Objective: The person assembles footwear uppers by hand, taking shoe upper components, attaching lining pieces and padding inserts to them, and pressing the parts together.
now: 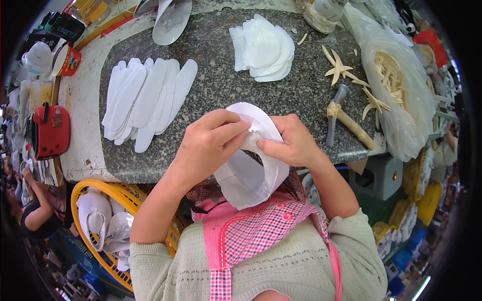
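A white shoe upper (273,173) is held up at the near edge of the dark stone slab, its opening facing me. My left hand (211,138) pinches at its upper rim, fingertips pressed against a small bright white patch of the lining. On the opposite side, my right hand (293,140) grips the edge with the thumb on the inside and the fingers behind. Left of my hands lies a spread of long white insole-shaped pieces (150,98). Beyond them is a stack of white rounded pieces (263,50).
A hammer (351,125) and curved beige strips (339,67) lie to the right, beside a clear plastic bag (401,125) of more strips. A yellow basket (83,188) with white uppers stands low left. A red box (50,130) and paper cup (67,61) sit at the left.
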Available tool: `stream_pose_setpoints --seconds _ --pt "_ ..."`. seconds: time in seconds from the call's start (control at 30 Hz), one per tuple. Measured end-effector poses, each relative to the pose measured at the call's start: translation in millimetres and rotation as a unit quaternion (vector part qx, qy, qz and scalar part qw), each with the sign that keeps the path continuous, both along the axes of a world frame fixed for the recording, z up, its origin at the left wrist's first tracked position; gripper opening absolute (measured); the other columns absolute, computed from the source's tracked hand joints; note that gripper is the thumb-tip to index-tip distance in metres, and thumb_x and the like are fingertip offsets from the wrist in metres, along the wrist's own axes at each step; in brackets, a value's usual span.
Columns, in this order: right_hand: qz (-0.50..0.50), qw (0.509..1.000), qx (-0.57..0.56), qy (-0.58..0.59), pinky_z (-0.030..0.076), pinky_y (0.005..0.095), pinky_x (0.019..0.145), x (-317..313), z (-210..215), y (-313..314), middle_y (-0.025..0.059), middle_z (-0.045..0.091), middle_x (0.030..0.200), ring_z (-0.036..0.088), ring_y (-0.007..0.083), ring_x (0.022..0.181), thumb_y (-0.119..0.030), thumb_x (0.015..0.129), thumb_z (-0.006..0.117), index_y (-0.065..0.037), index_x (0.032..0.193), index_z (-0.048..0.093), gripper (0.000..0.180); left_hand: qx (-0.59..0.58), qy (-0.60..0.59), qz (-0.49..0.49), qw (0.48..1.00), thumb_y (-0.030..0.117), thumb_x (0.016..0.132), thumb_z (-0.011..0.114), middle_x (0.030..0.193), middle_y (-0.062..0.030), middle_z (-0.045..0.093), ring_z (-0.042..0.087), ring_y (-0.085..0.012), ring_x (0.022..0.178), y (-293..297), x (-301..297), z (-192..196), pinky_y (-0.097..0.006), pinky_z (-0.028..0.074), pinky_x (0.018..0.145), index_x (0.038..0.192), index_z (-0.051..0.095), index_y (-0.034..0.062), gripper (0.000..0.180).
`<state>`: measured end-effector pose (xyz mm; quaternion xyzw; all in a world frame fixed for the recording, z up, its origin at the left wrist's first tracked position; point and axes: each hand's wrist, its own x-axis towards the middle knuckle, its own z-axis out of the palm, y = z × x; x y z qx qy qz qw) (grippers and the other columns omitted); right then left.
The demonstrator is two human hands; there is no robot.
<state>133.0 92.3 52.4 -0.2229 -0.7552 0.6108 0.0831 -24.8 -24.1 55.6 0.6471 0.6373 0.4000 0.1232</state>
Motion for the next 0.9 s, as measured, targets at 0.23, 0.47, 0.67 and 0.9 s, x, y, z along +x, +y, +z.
stream_pose_setpoints --seconds 0.23,0.47,0.67,0.9 --pt "0.019 0.999 -0.027 -0.002 0.047 0.0252 0.058 1 -6 5 0.0045 0.063 0.073 0.057 0.0084 0.065 -0.015 0.073 0.061 0.003 0.091 0.062 0.026 0.071 -0.024 0.047 0.996 -0.001 0.068 0.067 0.072 -0.0063 0.056 0.058 -0.0189 0.062 7 8 -17 -0.029 0.048 0.055 0.078 0.062 0.0021 0.012" --pt "-0.014 0.996 -0.075 0.035 0.048 0.028 0.06 0 -7 3 0.0083 0.063 0.068 0.059 0.0111 0.063 -0.016 0.07 0.059 0.003 0.087 0.063 0.026 -0.017 -0.189 0.034 0.981 0.002 0.073 0.067 0.076 -0.0055 0.06 0.06 -0.0138 0.064 4 -4 -15 -0.025 0.047 0.054 0.084 0.066 0.004 0.012" --pt "0.005 1.0 0.002 -0.013 0.048 0.031 0.058 -3 4 3 0.0142 0.062 0.067 0.062 0.0204 0.059 -0.017 0.068 0.057 0.0 0.088 0.063 0.027 0.029 -0.002 -0.003 1.0 0.004 0.072 0.068 0.078 -0.0062 0.06 0.061 -0.02 0.066 8 0 1 -0.028 0.049 0.055 0.086 0.067 0.0054 0.014" --pt "0.022 0.996 0.087 -0.004 0.047 0.0358 0.055 -7 6 1 0.0182 0.059 0.066 0.059 0.0337 0.059 -0.019 0.069 0.056 -0.001 0.083 0.061 0.024 0.041 0.108 -0.041 0.992 0.0 0.067 0.068 0.074 -0.0054 0.056 0.057 -0.0195 0.058 11 1 7 -0.03 0.048 0.052 0.08 0.061 0.0033 0.015"
